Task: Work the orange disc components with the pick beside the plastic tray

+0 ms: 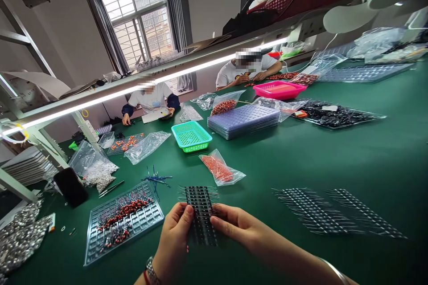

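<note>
Between my two hands is a dark strip of small components with thin wire leads (pixel 201 213), held up over the green table. My left hand (pixel 176 227) pinches its left edge between thumb and fingers. On the opposite edge, the thumb and fingers of my right hand (pixel 234 225) grip it too. Similar wired strips (pixel 314 211) lie flat on the table to the right, with a narrower strip (pixel 368 213) beside them. Left of my hands sits a clear plastic tray (pixel 154 213) with red-tipped wired parts (pixel 130 209) heaped on it.
Ahead are a bag of orange parts (pixel 219 168), a green basket (pixel 191 137) and stacked plastic trays (pixel 244 120). Blue wires (pixel 156 179), tweezers (pixel 111 189) and a black phone (pixel 70 186) lie left. A lamp bar (pixel 187 73) crosses above. Two people sit across the table.
</note>
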The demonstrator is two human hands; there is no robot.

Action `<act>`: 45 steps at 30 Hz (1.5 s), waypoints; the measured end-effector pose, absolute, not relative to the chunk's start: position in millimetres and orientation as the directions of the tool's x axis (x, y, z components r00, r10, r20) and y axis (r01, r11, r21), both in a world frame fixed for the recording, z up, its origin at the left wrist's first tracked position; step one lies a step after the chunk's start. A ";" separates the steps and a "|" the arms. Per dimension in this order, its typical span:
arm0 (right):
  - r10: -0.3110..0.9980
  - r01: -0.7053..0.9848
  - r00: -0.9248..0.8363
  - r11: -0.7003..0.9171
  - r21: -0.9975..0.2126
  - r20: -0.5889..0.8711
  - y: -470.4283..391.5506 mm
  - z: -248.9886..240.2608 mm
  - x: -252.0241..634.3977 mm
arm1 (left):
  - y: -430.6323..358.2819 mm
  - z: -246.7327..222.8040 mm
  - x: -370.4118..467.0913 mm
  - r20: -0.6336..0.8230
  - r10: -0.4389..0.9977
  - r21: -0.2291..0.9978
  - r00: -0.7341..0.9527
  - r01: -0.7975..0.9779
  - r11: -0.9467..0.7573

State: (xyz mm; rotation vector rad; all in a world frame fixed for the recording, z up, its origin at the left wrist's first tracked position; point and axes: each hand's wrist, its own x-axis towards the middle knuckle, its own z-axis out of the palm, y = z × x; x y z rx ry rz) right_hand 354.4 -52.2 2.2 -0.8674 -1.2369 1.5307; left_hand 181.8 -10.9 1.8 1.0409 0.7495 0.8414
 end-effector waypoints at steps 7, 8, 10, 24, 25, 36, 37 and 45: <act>0.967 -0.177 -0.251 -0.009 -0.984 0.036 -54.6 6.7 353.3 | -17.0 1.6 180.0 -0.135 0.851 0.945 0.507 -0.192 0.264; 0.971 -0.178 -0.239 -0.023 -0.984 0.020 -55.2 5.6 352.4 | -17.8 0.8 180.2 -0.128 0.856 0.945 0.502 -0.200 0.258; 0.979 -0.206 -0.206 -0.044 -0.978 -0.001 -56.5 1.9 350.2 | -18.7 -2.2 181.0 -0.118 0.861 0.943 0.496 -0.217 0.254; 0.988 -0.370 -0.152 -0.094 -0.924 -0.039 -51.7 -10.9 346.1 | -12.4 -5.0 187.4 -0.164 0.869 0.925 0.467 -0.234 0.300; 0.989 -0.333 -0.140 -0.084 -0.939 -0.039 -50.5 -10.3 349.4 | -9.5 -5.3 187.3 -0.165 0.873 0.929 0.460 -0.226 0.295; 0.993 0.120 -0.106 -0.028 -0.992 -0.041 -21.0 -40.4 377.5 | 9.5 -11.3 186.0 -0.182 0.884 0.962 0.430 -0.107 0.250; 0.995 0.157 -0.091 -0.029 -0.987 -0.044 -18.2 -43.0 379.9 | 10.1 -12.3 185.8 -0.182 0.883 0.964 0.432 -0.098 0.246; 0.991 0.204 -0.108 0.099 -0.974 0.078 -37.4 -15.2 381.0 | 11.7 -18.6 183.2 -0.177 0.868 0.974 0.463 -0.044 0.222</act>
